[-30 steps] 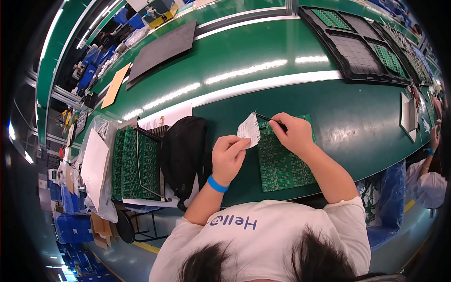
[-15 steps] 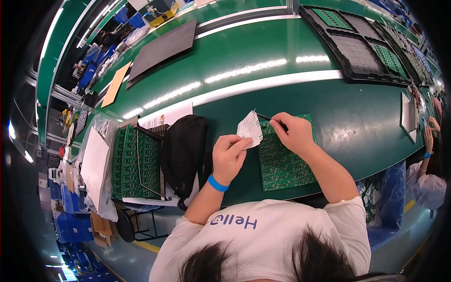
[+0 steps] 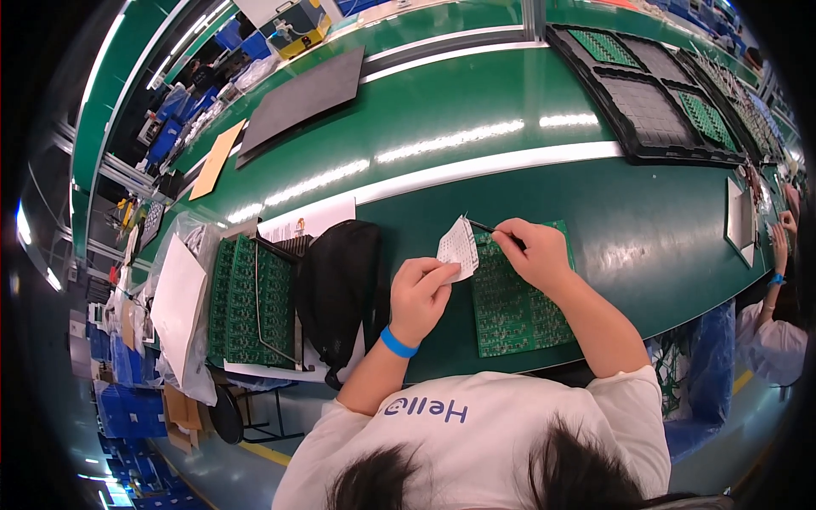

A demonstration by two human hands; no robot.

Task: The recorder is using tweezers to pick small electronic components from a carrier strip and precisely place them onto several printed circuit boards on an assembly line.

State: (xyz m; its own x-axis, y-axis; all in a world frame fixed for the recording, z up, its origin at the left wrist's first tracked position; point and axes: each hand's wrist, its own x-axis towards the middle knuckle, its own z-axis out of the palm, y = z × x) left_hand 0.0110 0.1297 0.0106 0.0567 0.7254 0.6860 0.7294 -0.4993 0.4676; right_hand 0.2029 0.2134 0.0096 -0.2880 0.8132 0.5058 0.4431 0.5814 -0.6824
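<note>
My left hand (image 3: 416,299) is closed on a small white sheet of labels (image 3: 457,246), pinched between thumb and fingers and curled upright. In my right hand (image 3: 541,255) is a slim black tool that looks like tweezers (image 3: 481,226). Its tip meets the sheet's upper edge; whether it grips a label is too small to tell. Beneath my hands a green circuit board panel (image 3: 520,319) lies flat on the dark green table (image 3: 620,246), partly covered by the right hand and forearm.
To the left, a black pouch (image 3: 338,285) stands beside a wire-framed rack of upright green boards (image 3: 251,297). Black trays (image 3: 650,110) with some boards sit far right, near a small open box (image 3: 740,223). A black sheet (image 3: 302,102) lies on the far bench. Another person's hand (image 3: 779,246) shows at the right.
The whole view has shifted slightly, so the table appears a little lower. Both hands keep their grips, and the tool's tip stays at the label sheet's upper edge.
</note>
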